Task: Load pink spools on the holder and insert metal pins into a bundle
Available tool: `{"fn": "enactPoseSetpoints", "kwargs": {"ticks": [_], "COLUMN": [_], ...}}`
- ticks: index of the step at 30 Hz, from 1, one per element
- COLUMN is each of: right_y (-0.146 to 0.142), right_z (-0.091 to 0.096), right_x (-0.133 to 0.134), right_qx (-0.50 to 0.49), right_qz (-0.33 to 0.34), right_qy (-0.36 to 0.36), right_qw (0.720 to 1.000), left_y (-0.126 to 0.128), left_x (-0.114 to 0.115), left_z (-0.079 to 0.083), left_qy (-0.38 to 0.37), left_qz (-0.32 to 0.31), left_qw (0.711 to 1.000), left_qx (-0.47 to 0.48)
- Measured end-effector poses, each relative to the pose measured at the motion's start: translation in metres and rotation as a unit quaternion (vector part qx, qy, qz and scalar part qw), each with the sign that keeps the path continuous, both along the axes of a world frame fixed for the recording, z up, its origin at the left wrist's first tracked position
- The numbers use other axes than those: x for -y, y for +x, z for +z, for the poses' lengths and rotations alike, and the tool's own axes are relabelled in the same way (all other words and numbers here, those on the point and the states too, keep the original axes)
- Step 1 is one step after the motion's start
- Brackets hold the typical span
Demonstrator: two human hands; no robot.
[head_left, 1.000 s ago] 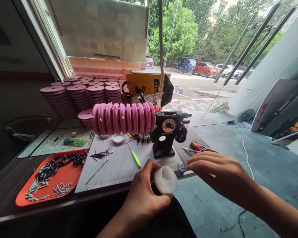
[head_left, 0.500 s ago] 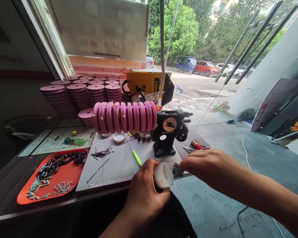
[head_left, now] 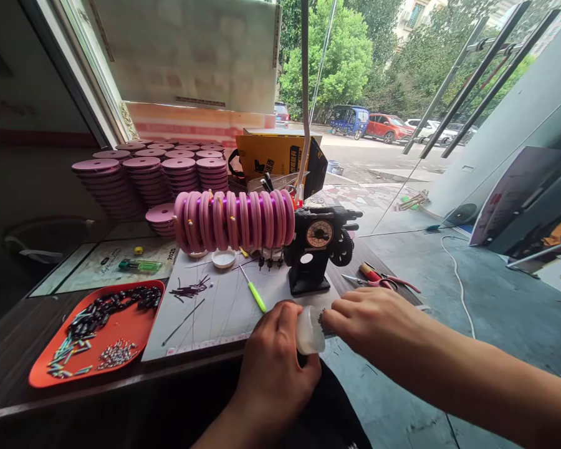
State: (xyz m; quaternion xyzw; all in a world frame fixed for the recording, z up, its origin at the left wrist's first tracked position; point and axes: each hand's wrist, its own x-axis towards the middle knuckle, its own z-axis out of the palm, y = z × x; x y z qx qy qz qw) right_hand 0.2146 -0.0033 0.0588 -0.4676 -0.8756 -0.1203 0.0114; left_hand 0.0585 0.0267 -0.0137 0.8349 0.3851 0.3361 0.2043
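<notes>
My left hand (head_left: 278,358) is wrapped round a small translucent white plastic cup (head_left: 310,333), tipped on its side at the table's front edge. The cup's mouth faces right. Against that mouth is my right hand (head_left: 371,318), its fingers curled together and pointing left. A few small dark pieces (head_left: 321,317) show between its fingertips and the cup; the rest are hidden by the hand. Beyond both hands stands a black hand-cranked winding machine (head_left: 311,249) with a dial. A row of pink spools (head_left: 236,221) wound with purple wire sits on its shaft.
An orange tray (head_left: 135,315) at left holds black and striped pieces and small metal bits. A green-handled tool (head_left: 257,297), dark short tubes (head_left: 191,288) and a white lid (head_left: 223,259) lie on the board. Red-handled pliers (head_left: 393,282) lie right. Stacked pink spools (head_left: 143,178) stand behind.
My right hand has moved left and down from the pile of dark pieces to the cup's mouth, bringing pieces with it. My left hand has turned the cup slightly towards the right.
</notes>
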Motion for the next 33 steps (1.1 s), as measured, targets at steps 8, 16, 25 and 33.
{"fn": "enactPoseSetpoints", "kwargs": {"ticks": [8,16,25,33], "right_y": [-0.014,-0.014,-0.005,-0.009], "right_z": [0.005,0.009,0.008,0.01], "right_x": [-0.005,-0.004,-0.001,-0.002], "right_qx": [0.066,0.065,0.033,0.073], "right_qz": [-0.017,-0.009,-0.031,-0.053], "right_qy": [-0.04,-0.024,-0.031,-0.037], "right_qw": [0.997,0.998,0.999,0.995], "left_y": [0.001,0.0,-0.001,0.001], "left_x": [0.002,0.001,0.001,0.0], "left_z": [-0.002,0.002,0.003,0.005], "left_qy": [0.014,-0.035,-0.078,-0.086], "left_qz": [-0.003,0.005,0.026,0.042], "left_qw": [1.0,0.999,0.997,0.995], "left_qx": [-0.005,0.007,0.012,-0.006]}}
